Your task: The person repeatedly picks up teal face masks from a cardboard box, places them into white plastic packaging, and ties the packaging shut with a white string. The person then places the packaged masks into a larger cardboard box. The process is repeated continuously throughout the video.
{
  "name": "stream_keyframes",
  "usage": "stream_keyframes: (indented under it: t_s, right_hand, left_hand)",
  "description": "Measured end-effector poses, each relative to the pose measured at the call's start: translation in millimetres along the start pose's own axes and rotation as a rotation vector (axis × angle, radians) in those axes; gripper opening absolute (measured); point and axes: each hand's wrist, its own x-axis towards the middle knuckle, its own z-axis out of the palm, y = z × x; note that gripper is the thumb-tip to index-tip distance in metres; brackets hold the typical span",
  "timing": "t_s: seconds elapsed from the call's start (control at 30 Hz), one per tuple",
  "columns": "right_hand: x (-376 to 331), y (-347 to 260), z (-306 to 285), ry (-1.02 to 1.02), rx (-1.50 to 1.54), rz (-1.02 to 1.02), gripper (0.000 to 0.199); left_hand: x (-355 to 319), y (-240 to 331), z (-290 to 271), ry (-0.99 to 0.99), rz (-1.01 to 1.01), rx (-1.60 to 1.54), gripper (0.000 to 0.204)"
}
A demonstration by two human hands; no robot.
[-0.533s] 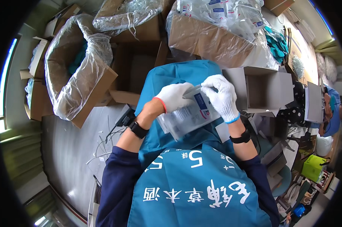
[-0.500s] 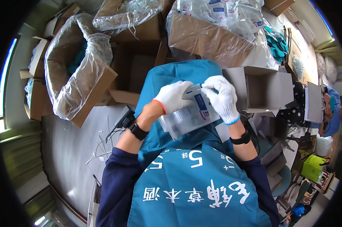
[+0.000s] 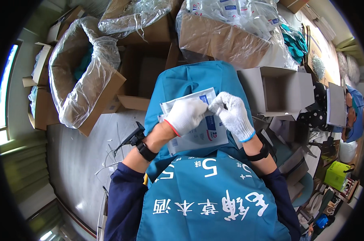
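Flat white-and-clear plastic packets (image 3: pixel 198 140) with blue printed panels lie overlapping on the teal apron (image 3: pixel 226 72) over my lap. At least two edges show, fanned apart. My left hand (image 3: pixel 187 116), in a white knitted glove with a red cuff, is closed over the packets, thumb and fingers pinched at the blue panel. Beside it, my right hand (image 3: pixel 233 117), in a white glove with a blue cuff, has its fingers curled in a pinch at the packets' upper right edge. The fingertips of both hands nearly meet. What exactly lies between them is partly hidden.
Ahead stands a plastic-lined carton (image 3: pixel 222 44) heaped with similar packets. An open grey-white box (image 3: pixel 280 94) is right of my lap. Left are a carton lined with clear plastic (image 3: pixel 85 84) and an open brown carton (image 3: pixel 143 68). Teal cloths (image 3: pixel 293 44) lie far right.
The packets, stacked together and tilted before, now lie flatter and fanned apart. My left hand has turned from spread over them to a pinch, and my right hand has come slightly down.
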Motion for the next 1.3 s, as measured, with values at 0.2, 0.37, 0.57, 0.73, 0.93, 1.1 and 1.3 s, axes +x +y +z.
stream_keyframes:
  t_s: [0.2, 0.37, 0.57, 0.73, 0.93, 1.1, 1.3]
  right_hand:
    - [7.5, -1.9, 9.6, 0.117, -0.122, 0.064, 0.014]
    - [20.8, -5.6, 27.1, 0.027, -0.147, 0.141, 0.023]
    - [13.6, 11.9, 53.7, 0.036, -0.435, 0.111, 0.017]
    - [7.0, 20.6, 27.1, 0.236, -0.362, 0.1, 0.017]
    - [1.0, 26.9, 1.0, 0.275, -0.49, 0.077, 0.021]
    - [2.6, 26.6, 9.1, 0.331, -0.461, -0.208, 0.015]
    - [6.4, 13.5, 3.0, 0.337, -0.129, 0.008, 0.02]
  left_hand:
    - [7.7, 28.5, -21.4, 0.146, 0.316, 0.273, 0.007]
    - [0.8, 73.8, -31.9, 0.343, 0.637, 0.3, 0.019]
    - [-14.2, 112.3, -30.3, 0.377, 0.597, -0.124, 0.022]
    - [-10.6, 96.6, -49.7, 0.163, 0.347, -0.309, 0.012]
    - [6.7, 39.6, -33.2, 0.161, -0.447, -0.287, 0.037]
    - [32.8, -31.8, 12.5, 0.08, -0.22, 0.307, 0.039]
    - [29.9, -17.4, 12.3, -0.12, -0.307, -0.232, 0.015]
